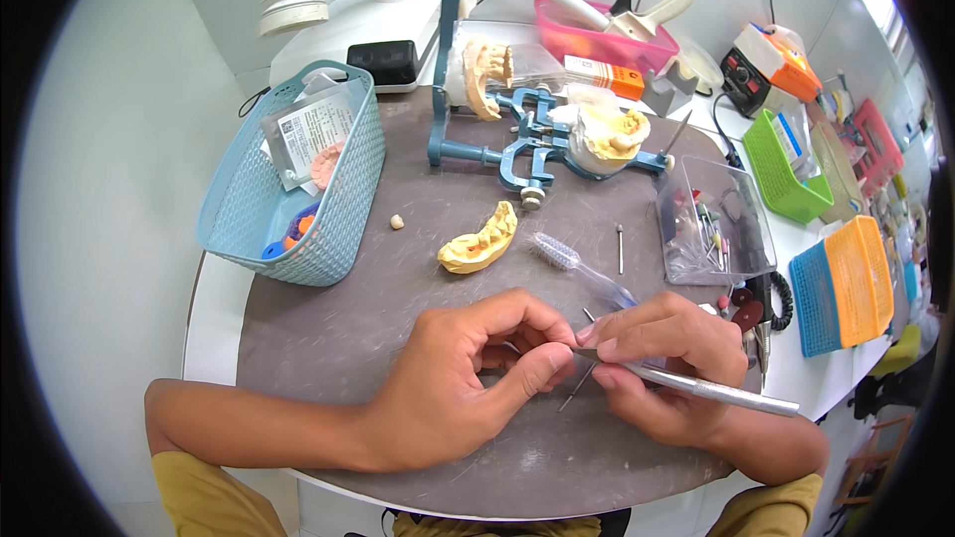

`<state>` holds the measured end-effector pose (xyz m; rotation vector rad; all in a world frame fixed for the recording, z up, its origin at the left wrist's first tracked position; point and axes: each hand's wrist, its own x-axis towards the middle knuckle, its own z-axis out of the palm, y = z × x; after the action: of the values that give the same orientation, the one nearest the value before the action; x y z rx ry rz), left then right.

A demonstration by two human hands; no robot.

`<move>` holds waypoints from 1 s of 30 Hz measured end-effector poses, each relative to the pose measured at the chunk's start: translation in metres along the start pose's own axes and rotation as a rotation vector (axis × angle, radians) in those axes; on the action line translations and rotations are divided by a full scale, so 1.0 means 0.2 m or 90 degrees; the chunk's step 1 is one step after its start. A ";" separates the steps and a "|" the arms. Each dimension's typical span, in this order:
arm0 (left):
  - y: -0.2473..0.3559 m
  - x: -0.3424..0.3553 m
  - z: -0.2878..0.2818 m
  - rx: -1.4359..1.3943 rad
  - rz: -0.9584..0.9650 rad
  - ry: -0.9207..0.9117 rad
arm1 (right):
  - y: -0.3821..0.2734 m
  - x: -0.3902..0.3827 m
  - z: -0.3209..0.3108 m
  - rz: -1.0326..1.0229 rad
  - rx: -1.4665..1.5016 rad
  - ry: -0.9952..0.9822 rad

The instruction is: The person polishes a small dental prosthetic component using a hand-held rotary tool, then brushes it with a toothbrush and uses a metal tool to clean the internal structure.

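My right hand [681, 353] is closed round a craft knife with a silver metal handle [741, 396]. Its dark blade points left and meets the fingertips of my left hand [453, 378]. That hand is pinched, thumb against fingers; whatever lies between them is too small or hidden to make out. Beyond my hands a yellow dental cast [479, 244] of a partial arch rests on the grey-brown mat. A small tooth-coloured crown [397, 223] sits to its left. To its right lies a clear-handled toothbrush [557, 252], its handle reaching behind my right hand. Thin metal rods [575, 396] lie under the blade.
A blue articulator [532, 144] with mounted casts stands at the back. On the left is a light-blue basket [363, 204] of packets. A bur [621, 249], a clear box [696, 264] of small tools, and green [811, 201] and orange [860, 273] baskets are on the right.
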<state>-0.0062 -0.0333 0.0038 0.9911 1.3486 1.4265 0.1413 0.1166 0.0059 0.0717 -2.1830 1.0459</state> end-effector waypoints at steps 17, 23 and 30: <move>-0.02 0.00 0.00 -0.066 -0.013 0.044 | 0.01 -0.03 -0.01 0.051 0.023 0.017; -0.01 0.00 0.01 -0.076 -0.018 0.041 | 0.03 -0.03 0.01 0.025 0.063 0.033; -0.01 0.00 0.01 -0.091 -0.021 0.046 | 0.03 -0.02 0.01 0.007 0.044 0.005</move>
<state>-0.0044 -0.0338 0.0016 0.8274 1.2893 1.5237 0.1416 0.1185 -0.0004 0.0874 -2.1422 1.1262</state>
